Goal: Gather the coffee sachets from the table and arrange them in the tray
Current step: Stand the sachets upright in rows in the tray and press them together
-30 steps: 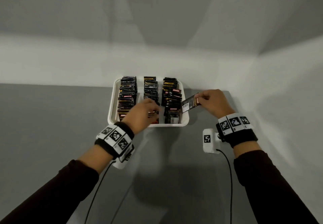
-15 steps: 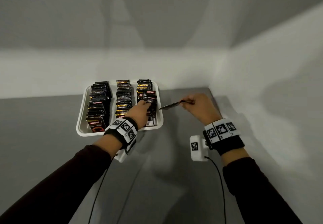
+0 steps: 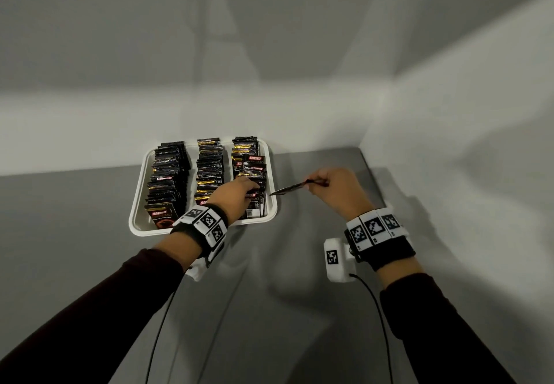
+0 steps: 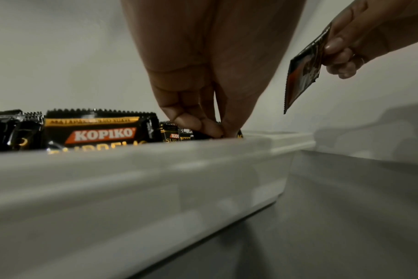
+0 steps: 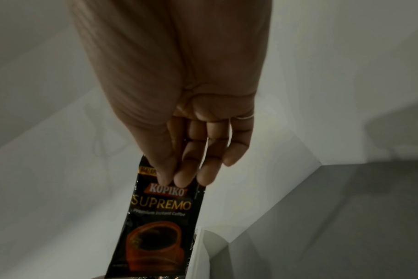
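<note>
— What is seen from the head? A sachet (image 3: 289,188) is pinched by the right hand (image 3: 335,192) beside the tray (image 3: 136,213).
— And the wrists? The KOPIKO SUPREMO label is shown; sachets in the right row (image 3: 250,171) are pinched by the left hand (image 4: 203,75).

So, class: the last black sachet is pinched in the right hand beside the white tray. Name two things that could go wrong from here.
1. The right hand pinches the black Kopiko coffee sachet only by its top edge, so it could slip or twist before insertion.
2. The left hand reaches into the packed right row of upright sachets in the white plastic tray; pushing the new one in might topple neighbours.
</note>
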Demonstrator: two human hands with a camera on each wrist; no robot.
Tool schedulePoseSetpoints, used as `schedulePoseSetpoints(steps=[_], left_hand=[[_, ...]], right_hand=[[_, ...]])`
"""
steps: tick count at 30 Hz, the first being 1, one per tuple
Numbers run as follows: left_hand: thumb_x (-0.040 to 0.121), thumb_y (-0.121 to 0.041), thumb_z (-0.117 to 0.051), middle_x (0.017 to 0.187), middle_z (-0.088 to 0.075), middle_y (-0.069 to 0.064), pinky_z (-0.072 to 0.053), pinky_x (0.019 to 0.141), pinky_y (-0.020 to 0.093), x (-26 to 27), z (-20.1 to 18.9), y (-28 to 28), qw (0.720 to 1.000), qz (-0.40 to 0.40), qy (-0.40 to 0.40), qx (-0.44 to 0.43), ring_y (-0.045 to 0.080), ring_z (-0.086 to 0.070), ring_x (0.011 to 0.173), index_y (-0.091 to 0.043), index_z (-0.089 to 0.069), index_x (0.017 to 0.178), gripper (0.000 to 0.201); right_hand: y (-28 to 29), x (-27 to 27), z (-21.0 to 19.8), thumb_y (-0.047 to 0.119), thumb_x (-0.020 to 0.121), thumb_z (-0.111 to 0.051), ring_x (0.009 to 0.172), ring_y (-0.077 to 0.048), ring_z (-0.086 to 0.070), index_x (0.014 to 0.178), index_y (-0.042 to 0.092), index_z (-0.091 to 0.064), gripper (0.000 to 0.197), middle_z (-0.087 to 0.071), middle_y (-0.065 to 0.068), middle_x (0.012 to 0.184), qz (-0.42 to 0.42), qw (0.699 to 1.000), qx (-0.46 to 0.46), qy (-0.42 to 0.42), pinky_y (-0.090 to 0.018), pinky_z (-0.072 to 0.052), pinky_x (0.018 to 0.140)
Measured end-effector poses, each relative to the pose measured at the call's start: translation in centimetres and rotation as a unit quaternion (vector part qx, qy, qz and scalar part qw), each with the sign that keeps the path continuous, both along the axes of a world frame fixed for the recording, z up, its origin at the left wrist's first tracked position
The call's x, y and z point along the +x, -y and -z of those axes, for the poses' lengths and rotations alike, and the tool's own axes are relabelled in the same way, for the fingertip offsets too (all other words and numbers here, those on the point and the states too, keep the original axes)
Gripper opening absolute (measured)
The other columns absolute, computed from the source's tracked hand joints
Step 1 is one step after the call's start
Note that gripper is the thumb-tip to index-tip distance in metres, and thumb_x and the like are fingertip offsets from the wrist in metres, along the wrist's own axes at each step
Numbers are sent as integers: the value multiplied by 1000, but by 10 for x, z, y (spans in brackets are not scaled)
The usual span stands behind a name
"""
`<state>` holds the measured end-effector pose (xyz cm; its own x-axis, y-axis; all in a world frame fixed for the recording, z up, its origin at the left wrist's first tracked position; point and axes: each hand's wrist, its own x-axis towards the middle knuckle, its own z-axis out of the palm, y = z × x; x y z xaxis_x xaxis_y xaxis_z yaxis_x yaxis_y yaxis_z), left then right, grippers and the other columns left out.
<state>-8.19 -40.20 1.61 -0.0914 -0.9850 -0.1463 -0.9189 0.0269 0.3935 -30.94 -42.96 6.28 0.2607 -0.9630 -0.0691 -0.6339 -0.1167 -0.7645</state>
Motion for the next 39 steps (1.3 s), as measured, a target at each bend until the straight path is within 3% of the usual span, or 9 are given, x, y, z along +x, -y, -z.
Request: schedulePoseSetpoints(steps=[8,14,20,23,26,28,30,33,39], left_hand=[[91,-11,-51,126,-48,7,-44,94,33,-1,-6,1,999,1,24,25,25,-55,109,-17,-52,131,40],[91,-16,-51,117,-63,6,-46,88,32,-2,-22,1,998,15,54,27,24,-58,105,-21,-59,121,32],[85,-1,-50,105,-67,3,-42,80,19,14,-49,1,996,-6,-90,1,12,-58,87,-18,-67,106,32],[90,-22,-50,98,-68,6,-46,82,29,20,-59,5,992,-22,-123,5,17,-61,87,-12,-67,92,20],[90,-30,-54,79,-61,-1,-43,70,27,20,-58,9,994,16,-108,-21,15,-56,75,-10,-62,83,23],[89,-12,-56,77,-53,-7,-38,70,24,18,-53,10,994,63,-92,-14,12,-51,72,-11,-62,90,6],[86,1,-49,89,-52,-4,-39,77,22,18,-45,12,992,102,-72,4,12,-50,81,-11,-60,107,26],[83,6,-51,115,-45,6,-43,89,28,16,-37,13,992,114,-48,20,18,-51,98,-12,-50,124,44],[77,8,-60,128,-34,9,-50,83,46,6,-27,17,995,81,-36,49,32,-58,94,-19,-32,137,72]], right_hand=[[-1,-8,2,16,83,-66,76,-15,-61,93,14,-73,12,-66,-1,77,3,1000,-1,-6,-30,-49,75],[-2,-7,1,14,83,-67,76,-13,-60,93,14,-73,12,-66,1,78,5,1000,-5,4,-25,-47,75],[-2,-8,-2,11,83,-66,80,-17,-62,94,13,-73,13,-71,-9,87,8,1000,-6,18,-30,-48,79],[-1,-7,-2,12,83,-66,80,-17,-62,94,12,-73,13,-71,-9,87,12,1000,-5,10,-30,-48,79],[-1,-6,-2,11,83,-66,79,-16,-62,95,13,-73,13,-71,-10,88,14,1000,-1,18,-28,-49,78],[-1,-5,-2,11,83,-66,81,-20,-64,95,13,-73,14,-71,-10,87,17,1000,-1,21,-31,-50,80],[0,-5,-3,11,83,-66,84,-22,-65,95,12,-73,14,-72,-10,87,18,1000,-4,17,-33,-51,81],[1,-5,-6,12,84,-65,81,-19,-63,97,12,-73,15,-71,-10,87,11,1000,-14,6,-30,-49,78],[3,6,-14,15,85,-65,69,-8,-51,97,8,-70,15,-60,0,81,-55,997,-25,-38,-10,-34,58]])
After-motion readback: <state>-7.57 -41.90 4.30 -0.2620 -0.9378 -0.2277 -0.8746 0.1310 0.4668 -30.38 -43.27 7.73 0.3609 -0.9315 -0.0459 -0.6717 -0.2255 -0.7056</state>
